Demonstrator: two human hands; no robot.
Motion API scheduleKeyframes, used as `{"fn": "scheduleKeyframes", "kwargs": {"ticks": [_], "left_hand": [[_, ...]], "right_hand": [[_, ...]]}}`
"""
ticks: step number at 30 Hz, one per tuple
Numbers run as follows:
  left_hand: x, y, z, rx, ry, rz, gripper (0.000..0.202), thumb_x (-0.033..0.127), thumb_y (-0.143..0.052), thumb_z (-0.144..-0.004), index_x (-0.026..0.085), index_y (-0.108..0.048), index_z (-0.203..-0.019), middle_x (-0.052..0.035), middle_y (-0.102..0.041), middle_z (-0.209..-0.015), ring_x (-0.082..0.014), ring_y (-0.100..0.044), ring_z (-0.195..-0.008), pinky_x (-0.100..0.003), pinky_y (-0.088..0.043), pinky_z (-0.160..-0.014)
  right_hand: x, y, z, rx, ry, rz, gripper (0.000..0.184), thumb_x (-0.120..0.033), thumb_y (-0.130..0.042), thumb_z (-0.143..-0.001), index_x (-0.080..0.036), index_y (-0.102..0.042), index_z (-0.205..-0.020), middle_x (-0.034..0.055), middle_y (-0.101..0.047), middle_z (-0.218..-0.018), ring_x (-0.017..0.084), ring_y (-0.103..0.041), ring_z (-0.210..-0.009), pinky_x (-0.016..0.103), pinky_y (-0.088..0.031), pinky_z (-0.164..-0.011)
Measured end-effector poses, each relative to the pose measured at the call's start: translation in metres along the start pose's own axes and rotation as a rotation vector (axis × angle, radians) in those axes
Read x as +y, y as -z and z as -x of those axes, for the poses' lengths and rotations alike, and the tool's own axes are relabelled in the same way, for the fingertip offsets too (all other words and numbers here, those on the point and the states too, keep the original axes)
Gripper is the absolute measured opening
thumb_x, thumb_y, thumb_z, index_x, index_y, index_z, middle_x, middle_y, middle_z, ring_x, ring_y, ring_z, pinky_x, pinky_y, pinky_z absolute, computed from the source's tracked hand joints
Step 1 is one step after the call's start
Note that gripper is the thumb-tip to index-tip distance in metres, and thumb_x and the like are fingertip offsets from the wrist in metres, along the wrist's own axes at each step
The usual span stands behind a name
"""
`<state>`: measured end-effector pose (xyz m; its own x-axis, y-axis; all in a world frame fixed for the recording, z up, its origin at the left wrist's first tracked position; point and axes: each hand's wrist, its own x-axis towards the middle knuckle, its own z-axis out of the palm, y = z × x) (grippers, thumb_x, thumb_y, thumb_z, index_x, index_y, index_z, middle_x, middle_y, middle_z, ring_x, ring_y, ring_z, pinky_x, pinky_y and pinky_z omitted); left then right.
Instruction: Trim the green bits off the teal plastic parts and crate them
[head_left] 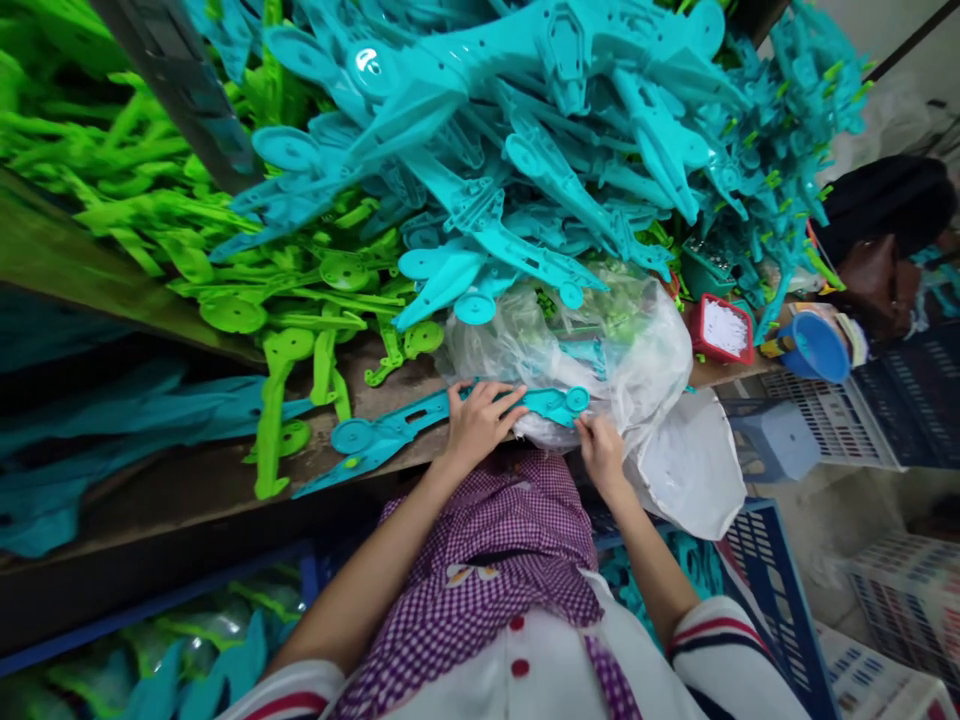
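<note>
A long turquoise plastic part (416, 418) with round discs at its ends lies along the bench's front edge. My left hand (480, 420) reaches over its middle, thumb and fingers gripping it down against the bench. At its right end, just below the round disc, my right hand (601, 450) is closed in a pinch. Whatever sits between those fingertips is hidden or too small to make out. Behind both hands, a crumpled clear plastic bag (637, 365) holds small green and turquoise pieces.
A tall heap of turquoise parts (480, 130) fills the back, with green parts (180, 220) on the left. To the right are a red tray (701, 345) of small white pieces and a blue bowl (821, 345). A white container (694, 470) and crates (784, 590) stand beside me.
</note>
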<state>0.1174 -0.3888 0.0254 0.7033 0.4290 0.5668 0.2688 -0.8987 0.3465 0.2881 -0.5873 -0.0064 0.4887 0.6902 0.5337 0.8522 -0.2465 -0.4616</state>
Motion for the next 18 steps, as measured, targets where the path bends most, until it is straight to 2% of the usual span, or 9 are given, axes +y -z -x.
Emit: {"fn": "scheduleKeyframes", "kwargs": {"ticks": [2, 5, 8, 14, 16, 18], "left_hand": [[0.000, -0.001, 0.000, 0.006, -0.007, 0.003, 0.032, 0.045, -0.058, -0.095, 0.033, -0.068, -0.122, -0.0060, -0.072, -0.112, -0.0259, -0.063, -0.102, -0.051, -0.029, -0.100], [-0.001, -0.001, 0.000, 0.010, -0.014, -0.002, 0.032, 0.045, -0.057, -0.096, 0.032, -0.068, -0.123, -0.0058, -0.072, -0.112, -0.0255, -0.063, -0.103, -0.052, -0.028, -0.101], [-0.001, -0.001, 0.000, 0.008, -0.009, -0.005, 0.033, 0.045, -0.056, -0.096, 0.032, -0.067, -0.124, -0.0062, -0.072, -0.113, -0.0257, -0.062, -0.103, -0.052, -0.028, -0.101], [0.000, 0.001, 0.000, -0.012, 0.002, 0.026, 0.033, 0.045, -0.058, -0.095, 0.033, -0.067, -0.125, -0.0063, -0.072, -0.112, -0.0257, -0.062, -0.104, -0.052, -0.027, -0.102], [0.000, 0.002, -0.001, -0.014, 0.009, 0.041, 0.034, 0.046, -0.058, -0.095, 0.033, -0.067, -0.125, -0.0065, -0.072, -0.113, -0.0260, -0.062, -0.104, -0.052, -0.027, -0.102], [0.000, 0.002, -0.001, -0.013, 0.017, 0.052, 0.033, 0.045, -0.059, -0.095, 0.033, -0.067, -0.125, -0.0064, -0.072, -0.112, -0.0260, -0.062, -0.104, -0.052, -0.027, -0.102]], "right_hand": [[0.001, 0.001, 0.006, 0.049, -0.015, -0.082, 0.019, -0.034, -0.052, -0.101, -0.019, -0.063, -0.101, 0.0070, -0.069, -0.091, 0.019, -0.065, -0.081, 0.031, -0.051, -0.074], [-0.002, 0.007, 0.008, 0.036, -0.040, -0.118, 0.021, -0.033, -0.054, -0.100, -0.019, -0.063, -0.111, 0.0074, -0.068, -0.096, 0.018, -0.065, -0.082, 0.031, -0.052, -0.075], [-0.005, 0.016, -0.002, -0.050, 0.009, -0.064, 0.021, -0.031, -0.049, -0.101, -0.019, -0.063, -0.109, 0.0079, -0.068, -0.096, 0.019, -0.065, -0.085, 0.032, -0.052, -0.078], [-0.006, 0.029, -0.032, -0.323, 0.141, 0.054, 0.023, -0.030, -0.044, -0.103, -0.020, -0.064, -0.107, 0.0084, -0.066, -0.094, 0.021, -0.063, -0.088, 0.032, -0.051, -0.078], [-0.006, 0.029, -0.033, -0.350, 0.140, 0.063, 0.024, -0.031, -0.043, -0.103, -0.020, -0.065, -0.102, 0.0075, -0.065, -0.090, 0.021, -0.062, -0.085, 0.031, -0.050, -0.076], [-0.005, 0.026, -0.029, -0.323, 0.112, 0.032, 0.026, -0.032, -0.042, -0.103, -0.020, -0.065, -0.102, 0.0075, -0.066, -0.090, 0.021, -0.062, -0.085, 0.031, -0.051, -0.077]]}}
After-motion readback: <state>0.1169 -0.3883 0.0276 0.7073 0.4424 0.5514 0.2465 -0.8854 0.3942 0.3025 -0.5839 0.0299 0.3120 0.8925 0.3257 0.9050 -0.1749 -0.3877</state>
